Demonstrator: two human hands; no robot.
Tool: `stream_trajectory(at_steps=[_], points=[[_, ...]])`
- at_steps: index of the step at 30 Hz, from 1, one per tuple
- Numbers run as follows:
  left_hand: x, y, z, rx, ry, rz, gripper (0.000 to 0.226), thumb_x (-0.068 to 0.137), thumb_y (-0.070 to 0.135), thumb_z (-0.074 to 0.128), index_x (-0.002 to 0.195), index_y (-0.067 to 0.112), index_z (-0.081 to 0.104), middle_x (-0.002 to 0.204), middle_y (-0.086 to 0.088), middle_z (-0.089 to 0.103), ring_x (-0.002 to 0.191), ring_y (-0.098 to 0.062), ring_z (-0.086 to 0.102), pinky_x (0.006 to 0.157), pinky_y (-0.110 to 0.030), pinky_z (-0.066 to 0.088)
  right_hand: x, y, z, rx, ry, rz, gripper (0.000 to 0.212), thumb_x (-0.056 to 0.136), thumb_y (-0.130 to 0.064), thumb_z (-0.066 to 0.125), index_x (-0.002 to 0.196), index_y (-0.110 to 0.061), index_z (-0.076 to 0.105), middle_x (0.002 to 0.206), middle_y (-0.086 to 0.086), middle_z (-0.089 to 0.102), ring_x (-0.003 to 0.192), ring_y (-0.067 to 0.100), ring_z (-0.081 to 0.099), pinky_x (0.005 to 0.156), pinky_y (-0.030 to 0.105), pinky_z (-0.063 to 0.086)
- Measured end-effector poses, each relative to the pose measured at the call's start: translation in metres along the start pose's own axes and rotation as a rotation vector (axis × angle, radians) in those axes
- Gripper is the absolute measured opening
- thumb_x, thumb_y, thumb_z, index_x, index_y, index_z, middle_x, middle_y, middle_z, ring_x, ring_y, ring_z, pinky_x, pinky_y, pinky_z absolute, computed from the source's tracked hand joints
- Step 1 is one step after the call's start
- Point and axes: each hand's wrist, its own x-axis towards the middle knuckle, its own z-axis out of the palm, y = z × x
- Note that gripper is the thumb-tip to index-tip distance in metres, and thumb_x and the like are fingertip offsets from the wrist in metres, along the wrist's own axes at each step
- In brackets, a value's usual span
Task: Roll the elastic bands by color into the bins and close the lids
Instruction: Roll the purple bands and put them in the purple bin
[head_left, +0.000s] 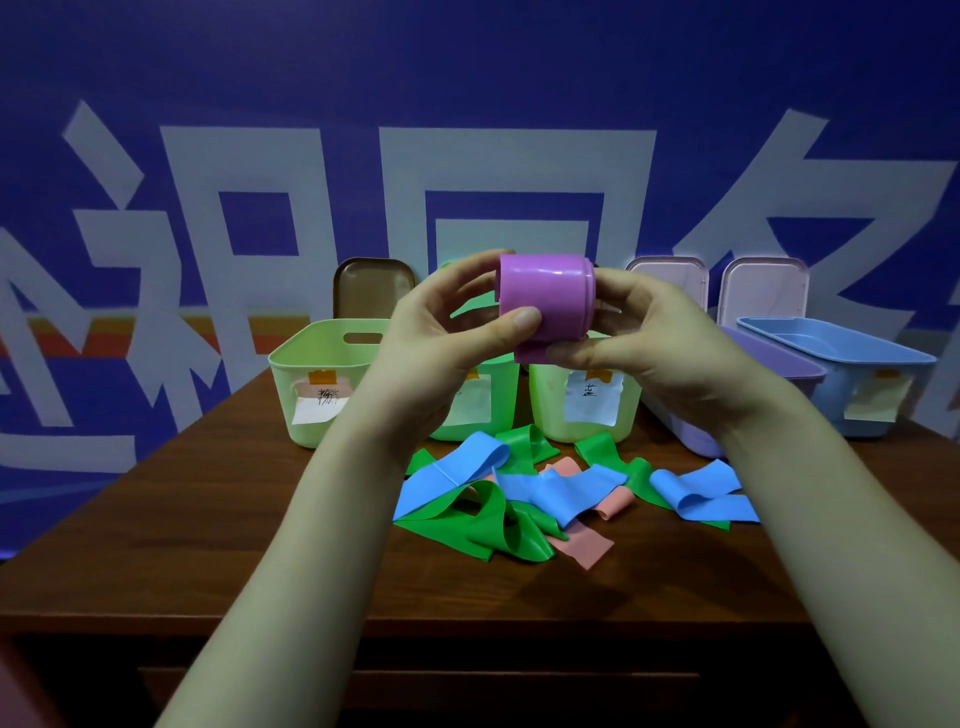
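Purple rubbery elastic band, smooth with a slight sheen, wound into a fat roll: held chest-high above the dark wooden desk, long axis running left to right. Left hand clamps one end, thumb across the front; right hand pinches the other end and the loose tail. Purple oblong plastic bin, lid propped behind, lies back and right of the roll, so the right hand is nearer, by my judgement. Below: flat limp bands in blue, green and salmon pink, tangled. Three pale green tubs, paper-labelled; light blue tray bin.
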Motion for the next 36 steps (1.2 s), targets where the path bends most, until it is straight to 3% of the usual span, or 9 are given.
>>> stream_trajectory(at_steps=[4, 7, 11, 15, 19, 28, 36], points=[[0.0, -0.001, 0.001, 0.012, 0.015, 0.007, 0.058, 0.064, 0.009, 0.072, 0.12, 0.016, 0.058, 0.123, -0.01, 0.062, 0.097, -0.016, 0.069, 0.08, -0.031, 0.056, 0.002, 0.0, 0.0, -0.015, 0.01, 0.007, 0.05, 0.069, 0.012, 0.072, 0.103, -0.024, 0.065, 0.104, -0.002, 0.072, 0.1, 0.015, 0.067, 0.087, 0.026, 0.056], [-0.001, -0.001, 0.001, 0.009, 0.023, 0.017, 0.057, 0.065, 0.008, 0.072, 0.12, 0.016, 0.058, 0.123, -0.01, 0.062, 0.096, -0.015, 0.068, 0.079, -0.029, 0.056, 0.002, -0.002, -0.004, 0.042, -0.069, 0.043, 0.052, 0.07, 0.014, 0.07, 0.111, -0.016, 0.063, 0.109, 0.004, 0.071, 0.104, 0.018, 0.067, 0.088, 0.026, 0.055], [0.0, -0.003, 0.0, 0.019, 0.009, 0.03, 0.057, 0.066, 0.007, 0.077, 0.118, 0.02, 0.06, 0.124, -0.008, 0.062, 0.108, -0.022, 0.065, 0.081, -0.031, 0.055, -0.005, -0.011, -0.007, 0.19, -0.163, 0.109, 0.044, 0.075, -0.001, 0.063, 0.119, -0.008, 0.059, 0.106, 0.004, 0.071, 0.102, 0.018, 0.068, 0.081, 0.021, 0.054], [-0.003, -0.002, 0.003, 0.081, -0.006, 0.057, 0.06, 0.064, 0.012, 0.082, 0.119, 0.024, 0.06, 0.127, -0.006, 0.06, 0.113, -0.023, 0.062, 0.087, -0.036, 0.055, -0.006, -0.011, -0.004, 0.22, -0.053, 0.094, 0.03, 0.08, -0.021, 0.062, 0.108, -0.011, 0.065, 0.103, 0.003, 0.072, 0.098, 0.015, 0.069, 0.079, 0.021, 0.055], [-0.008, 0.002, 0.01, 0.136, -0.037, 0.072, 0.063, 0.064, 0.012, 0.077, 0.122, 0.023, 0.058, 0.128, -0.005, 0.058, 0.112, -0.017, 0.062, 0.087, -0.033, 0.056, -0.009, -0.013, -0.006, 0.202, 0.002, 0.087, 0.029, 0.072, -0.017, 0.065, 0.101, -0.014, 0.067, 0.091, -0.002, 0.075, 0.089, 0.012, 0.07, 0.074, 0.02, 0.055], [-0.016, 0.001, 0.027, 0.089, -0.147, 0.062, 0.059, 0.073, -0.008, 0.072, 0.124, 0.017, 0.055, 0.124, -0.005, 0.06, 0.112, -0.018, 0.061, 0.087, -0.029, 0.054, -0.033, -0.023, -0.019, 0.114, 0.063, 0.153, 0.049, 0.065, -0.021, 0.074, 0.112, -0.014, 0.065, 0.099, 0.0, 0.074, 0.097, 0.02, 0.07, 0.076, 0.029, 0.058], [-0.008, -0.016, 0.045, 0.063, -0.249, 0.044, 0.061, 0.072, 0.001, 0.077, 0.127, 0.019, 0.055, 0.128, -0.008, 0.058, 0.118, -0.015, 0.057, 0.087, -0.026, 0.051, -0.055, -0.023, -0.032, 0.091, 0.172, 0.119, 0.038, 0.064, -0.011, 0.07, 0.102, -0.017, 0.067, 0.091, -0.006, 0.075, 0.089, 0.013, 0.071, 0.069, 0.022, 0.057]])
